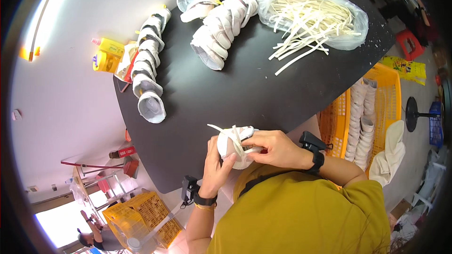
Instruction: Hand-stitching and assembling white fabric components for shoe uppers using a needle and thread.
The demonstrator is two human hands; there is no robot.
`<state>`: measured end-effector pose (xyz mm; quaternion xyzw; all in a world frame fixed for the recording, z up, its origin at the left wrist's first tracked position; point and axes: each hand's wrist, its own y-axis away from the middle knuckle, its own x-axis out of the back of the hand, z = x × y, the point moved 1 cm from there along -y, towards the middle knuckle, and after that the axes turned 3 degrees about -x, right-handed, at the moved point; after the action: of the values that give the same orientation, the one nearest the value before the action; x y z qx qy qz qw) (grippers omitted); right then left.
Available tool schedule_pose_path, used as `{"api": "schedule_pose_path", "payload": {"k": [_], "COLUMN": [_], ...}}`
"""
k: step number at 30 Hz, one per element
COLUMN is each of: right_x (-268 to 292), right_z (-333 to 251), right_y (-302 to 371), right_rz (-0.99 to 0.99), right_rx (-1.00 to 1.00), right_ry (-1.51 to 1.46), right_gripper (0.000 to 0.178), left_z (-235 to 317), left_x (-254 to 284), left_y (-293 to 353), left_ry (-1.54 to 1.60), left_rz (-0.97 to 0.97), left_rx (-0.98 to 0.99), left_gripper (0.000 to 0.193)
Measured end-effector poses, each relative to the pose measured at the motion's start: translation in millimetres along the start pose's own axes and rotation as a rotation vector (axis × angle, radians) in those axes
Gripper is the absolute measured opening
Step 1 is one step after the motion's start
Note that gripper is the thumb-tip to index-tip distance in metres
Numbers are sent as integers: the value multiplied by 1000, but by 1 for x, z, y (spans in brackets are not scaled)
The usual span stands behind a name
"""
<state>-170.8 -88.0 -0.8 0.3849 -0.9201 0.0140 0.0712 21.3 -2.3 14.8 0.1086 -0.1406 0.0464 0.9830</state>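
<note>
A small white and pale beige shoe upper [228, 146] is held in front of my body, just off the near edge of the dark table. My left hand [214, 167] wraps around its left side, with the thumb pressed against the front. A cream lace strip [237, 141] crosses the upper, and one loose end sticks out to the upper left. Bent at the right side of the upper, my right hand [278, 149] has its fingers closed at the opening. Those fingers partly hide the inside, so whether they also pinch the strip cannot be made out.
The dark table [263, 96] bears a row of nested shoe uppers [148, 73], a thicker stack [219, 33] and a plastic bag of cream strips [315, 16]. Yellow bottles [107, 54] stand at its left. A yellow crate [388, 91] with stacked uppers is at the right; a person [96, 235] is far left.
</note>
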Motion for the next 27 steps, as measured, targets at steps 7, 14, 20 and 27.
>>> {"api": "schedule_pose_path", "payload": {"k": [7,14,20,27], "right_x": [8,1,12,19], "right_z": [0,1,13,19], "right_y": [-1,0,-9,-15], "right_rz": [4,75,-194,-388], "right_rx": [22,85,-178,-295], "right_ry": [118,242,-54,-145], "right_gripper": [27,21,24,19], "left_z": [4,12,18,15], "left_x": [2,-7,-29,-36], "left_y": [-2,12,21,23], "left_ry": [166,637,381,101], "left_rz": [-66,47,104,80], "left_rx": [131,382,182,-33], "left_gripper": [43,31,30,32]}}
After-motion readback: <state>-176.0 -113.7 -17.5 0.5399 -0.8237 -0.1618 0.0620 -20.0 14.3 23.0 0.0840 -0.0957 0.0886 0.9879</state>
